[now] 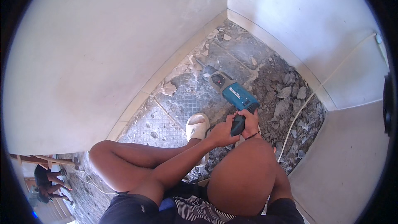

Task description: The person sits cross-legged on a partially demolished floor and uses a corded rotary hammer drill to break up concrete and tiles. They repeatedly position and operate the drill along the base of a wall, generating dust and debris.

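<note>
A teal and grey rotary hammer (pixel 238 94) lies slanted over the broken floor, its bit (pixel 200 62) pointing to the upper left. The bit's tip is close to chipped debris along the left wall's base; whether it touches cannot be made out. Wrapped round the dark rear handle from the left is my left hand (pixel 222 133), closed. My right hand (pixel 250 123), with a dark bracelet at the wrist, grips the back of the tool beside it. Part of my right forearm is hidden behind my raised knee.
Rubble (pixel 284 99) is heaped along the right wall. Gridded mortar (pixel 170 118) and a tile shard (pixel 168 89) lie at left. A pale cable (pixel 309 95) runs down from the right wall. My sandalled foot (pixel 197 126) is near the tool. Another person (pixel 52 182) bends over at the far lower left.
</note>
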`<act>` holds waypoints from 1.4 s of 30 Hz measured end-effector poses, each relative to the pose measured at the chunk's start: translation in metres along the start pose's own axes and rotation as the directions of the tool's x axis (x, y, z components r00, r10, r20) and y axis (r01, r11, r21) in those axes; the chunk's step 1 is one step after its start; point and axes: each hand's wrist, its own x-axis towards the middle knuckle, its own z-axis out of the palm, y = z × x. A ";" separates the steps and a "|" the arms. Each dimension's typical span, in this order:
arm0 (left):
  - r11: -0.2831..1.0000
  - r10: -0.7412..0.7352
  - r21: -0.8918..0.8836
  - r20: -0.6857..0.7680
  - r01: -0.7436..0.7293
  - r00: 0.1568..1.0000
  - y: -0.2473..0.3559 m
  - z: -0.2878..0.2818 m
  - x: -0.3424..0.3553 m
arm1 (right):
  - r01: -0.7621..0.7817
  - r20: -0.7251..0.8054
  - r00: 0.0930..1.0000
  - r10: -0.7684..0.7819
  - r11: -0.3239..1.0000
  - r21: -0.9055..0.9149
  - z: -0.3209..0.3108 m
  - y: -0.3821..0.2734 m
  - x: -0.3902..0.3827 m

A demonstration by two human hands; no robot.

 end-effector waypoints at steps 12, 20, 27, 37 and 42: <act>0.999 0.018 0.032 0.011 -0.019 1.000 -0.002 0.000 0.000 | -0.036 -0.013 0.999 0.036 0.999 0.017 -0.013 0.013 0.012; 0.999 -0.051 0.014 0.067 0.050 0.996 0.003 -0.003 0.003 | -0.054 -0.004 0.999 0.054 0.998 0.024 -0.015 0.011 0.011; 0.999 -0.038 0.032 0.046 0.036 0.998 0.007 0.000 0.006 | -0.087 -0.005 0.996 0.087 0.996 0.001 -0.019 0.005 0.017; 0.993 -0.115 0.018 0.088 0.114 0.989 0.010 0.010 0.019 | -0.105 0.018 0.994 0.104 0.992 0.069 -0.022 -0.005 0.023; 0.989 -0.145 0.046 0.102 0.141 0.984 0.006 0.013 0.020 | -0.091 -0.006 0.996 0.091 0.995 0.032 -0.023 -0.004 0.024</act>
